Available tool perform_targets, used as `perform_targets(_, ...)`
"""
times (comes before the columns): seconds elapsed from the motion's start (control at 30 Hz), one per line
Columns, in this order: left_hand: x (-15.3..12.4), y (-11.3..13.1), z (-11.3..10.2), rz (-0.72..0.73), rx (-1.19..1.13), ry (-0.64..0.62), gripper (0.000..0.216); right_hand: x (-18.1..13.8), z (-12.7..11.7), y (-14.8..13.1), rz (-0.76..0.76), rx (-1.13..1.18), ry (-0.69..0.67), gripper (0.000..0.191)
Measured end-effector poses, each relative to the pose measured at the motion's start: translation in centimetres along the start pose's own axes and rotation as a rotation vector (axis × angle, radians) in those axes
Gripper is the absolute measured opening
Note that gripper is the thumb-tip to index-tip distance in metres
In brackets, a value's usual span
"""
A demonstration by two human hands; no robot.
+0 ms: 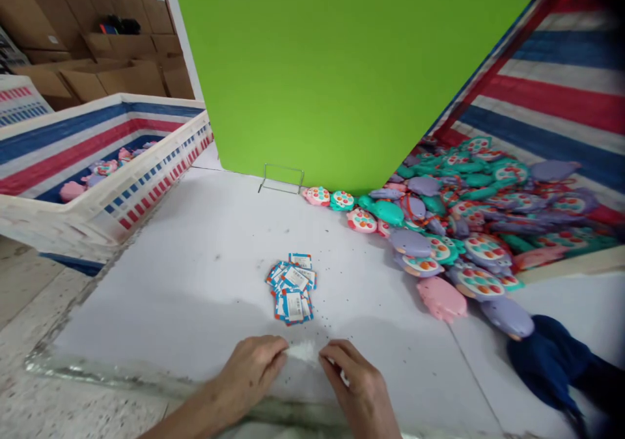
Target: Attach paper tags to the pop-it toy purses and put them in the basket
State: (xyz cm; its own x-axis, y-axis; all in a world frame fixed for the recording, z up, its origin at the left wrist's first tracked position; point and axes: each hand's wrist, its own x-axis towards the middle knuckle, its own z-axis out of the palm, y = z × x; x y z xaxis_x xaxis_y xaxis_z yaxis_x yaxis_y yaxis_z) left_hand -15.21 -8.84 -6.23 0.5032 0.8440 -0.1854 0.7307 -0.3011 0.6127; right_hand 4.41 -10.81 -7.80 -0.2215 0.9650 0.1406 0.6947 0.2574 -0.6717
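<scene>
Near the front edge of the white table, my left hand [256,364] pinches one end of a small bunch of thin white strands [303,352]. At the bunch's other end is my right hand [355,375], with thumb and forefinger pressed together on it. The strands are blurred, so their exact kind does not show. Just beyond my hands lies a loose pile of small blue, white and red cards [293,283] with printed labels. Tiny dark specks dot the tabletop [195,283] around the cards.
A heap of turtle-like pop toys [483,247] in pink, purple and teal spills from a striped-lined bin at right. A dark blue cloth item [549,361] lies near them. Behind stand a green panel [342,68] and a wire stand [282,178]. At left is a white crate [105,211].
</scene>
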Motion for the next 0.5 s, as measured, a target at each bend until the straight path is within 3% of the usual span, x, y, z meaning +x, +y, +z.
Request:
perform_targets(0.13, -0.1, -0.3, -0.2, -0.068, 0.131, -0.058, 0.028, -0.4, -2.0, 2.2, 0.046, -0.184, 0.014, 0.027)
perform_targets(0.23, -0.2, -0.5, -0.5, -0.128, 0.177, -0.134, 0.03, -0.8, -5.2, 4.8, 0.245, -0.281, 0.142, 0.026)
perform_targets(0.33, -0.3, 0.2, -1.2, -0.112, 0.113, -0.11, 0.021, -0.6, -7.1, 4.8, 0.449, -0.217, 0.199, 0.029)
perform_targets(0.43, 0.4, 1.4, -1.7, -0.025, -0.157, 0.042, 0.023, 0.3, -5.1, 1.6, 0.419, 0.043, 0.074, 0.028)
perform_targets(0.5, 1.3, 1.9, -1.6, -0.076, -0.443, 0.087, 0.029, 0.8, -2.3, -0.9, 0.366, 0.184, -0.012, 0.029)
